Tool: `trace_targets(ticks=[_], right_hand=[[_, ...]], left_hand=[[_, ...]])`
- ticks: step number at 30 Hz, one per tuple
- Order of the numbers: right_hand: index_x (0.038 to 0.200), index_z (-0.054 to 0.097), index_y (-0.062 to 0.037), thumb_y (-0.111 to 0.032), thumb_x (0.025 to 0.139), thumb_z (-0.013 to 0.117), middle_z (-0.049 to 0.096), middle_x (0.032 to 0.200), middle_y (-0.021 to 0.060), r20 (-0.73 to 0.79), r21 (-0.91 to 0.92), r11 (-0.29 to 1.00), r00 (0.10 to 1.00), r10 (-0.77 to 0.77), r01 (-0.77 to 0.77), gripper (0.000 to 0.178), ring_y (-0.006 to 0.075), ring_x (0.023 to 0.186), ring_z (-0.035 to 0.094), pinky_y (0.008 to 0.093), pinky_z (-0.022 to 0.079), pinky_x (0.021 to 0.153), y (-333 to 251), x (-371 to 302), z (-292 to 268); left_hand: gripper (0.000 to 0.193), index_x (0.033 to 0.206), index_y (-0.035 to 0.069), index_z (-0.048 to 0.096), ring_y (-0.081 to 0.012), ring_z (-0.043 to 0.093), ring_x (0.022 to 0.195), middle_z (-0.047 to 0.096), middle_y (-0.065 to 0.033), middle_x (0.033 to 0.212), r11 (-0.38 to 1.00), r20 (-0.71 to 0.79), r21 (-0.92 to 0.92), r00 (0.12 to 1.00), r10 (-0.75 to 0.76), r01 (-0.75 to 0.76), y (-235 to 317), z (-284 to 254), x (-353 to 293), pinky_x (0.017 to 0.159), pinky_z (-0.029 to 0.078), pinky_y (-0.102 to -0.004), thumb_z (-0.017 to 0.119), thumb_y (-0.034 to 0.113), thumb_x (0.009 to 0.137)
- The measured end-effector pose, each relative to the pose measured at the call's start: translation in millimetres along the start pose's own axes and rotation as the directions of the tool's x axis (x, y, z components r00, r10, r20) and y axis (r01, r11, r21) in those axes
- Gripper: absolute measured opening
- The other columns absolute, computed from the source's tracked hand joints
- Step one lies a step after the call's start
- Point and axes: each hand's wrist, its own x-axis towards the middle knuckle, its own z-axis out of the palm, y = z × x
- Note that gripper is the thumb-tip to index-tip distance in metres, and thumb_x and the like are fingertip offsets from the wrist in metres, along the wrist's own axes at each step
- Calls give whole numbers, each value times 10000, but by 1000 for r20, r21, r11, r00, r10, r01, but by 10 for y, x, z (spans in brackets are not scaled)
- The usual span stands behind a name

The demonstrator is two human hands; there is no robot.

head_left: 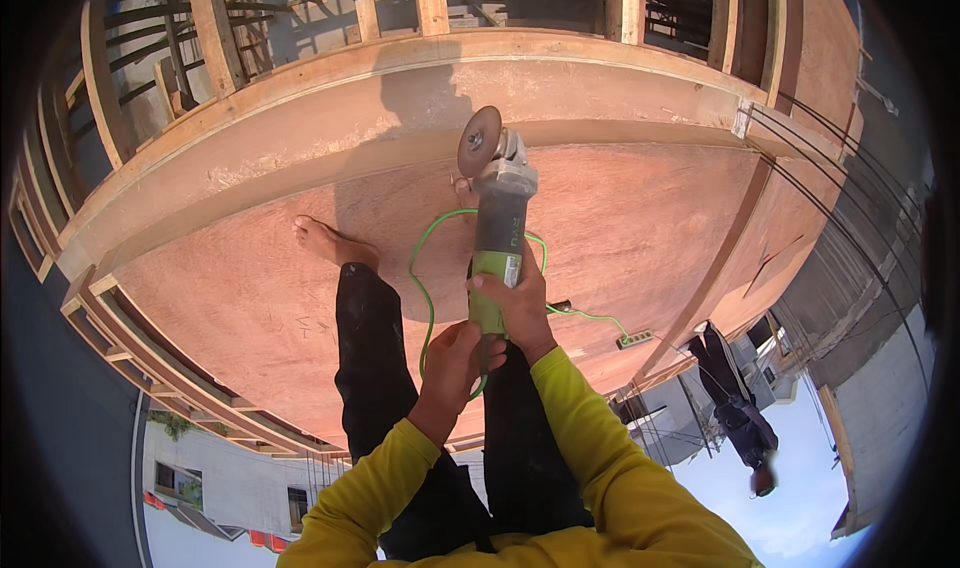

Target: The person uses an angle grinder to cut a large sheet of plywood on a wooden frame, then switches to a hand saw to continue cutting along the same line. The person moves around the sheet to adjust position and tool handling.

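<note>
Yellow sleeves [365, 488] nearest. Right hand [522, 306] wrapped round green-and-black grinder [502, 218]; left hand [450, 373] closed round its tail end, by green cord [412, 266]. Grinder held above plywood floor [620, 218], brown disc [480, 142] at end away from body.

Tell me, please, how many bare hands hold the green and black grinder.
2: the bare left hand at the rear of the grinder, the bare right hand around its green casing.

Two hands [447, 373] [522, 310], one grinder [502, 218], one cord [431, 313], one power strip [635, 339].
</note>
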Motion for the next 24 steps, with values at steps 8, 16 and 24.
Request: trace_targets(ticks=[8,16,24], right_hand=[[1382,468,-35,-25,844,705,630,1057,93,-109,211,978,994,24,0,588,193,864,686,333,593,723,43,-218,-459],[1316,482,-33,-4,865,692,641,1025,110,-270,464,883,960,69,67,498,221,817,717,345,612,680,52,-477,-867],[1248,497,-16,-30,860,720,658,1005,120,-422,598,766,905,53,234,449,212,813,719,331,608,671,76,-880,-1160]], left_hand=[[391,1337,-37,546,-166,695,784,688,-92,986,911,-119,357,957,266,-209,-355,621,-132,742,599,-302,622,120,987],[500,1403,-64,524,-119,672,739,684,-78,889,639,-97,709,857,506,-298,-802,837,-101,698,576,-260,651,119,955],[508,1399,-92,518,-123,672,713,687,-89,897,430,18,873,895,445,-231,-987,1149,-350,678,554,-240,638,103,945]])
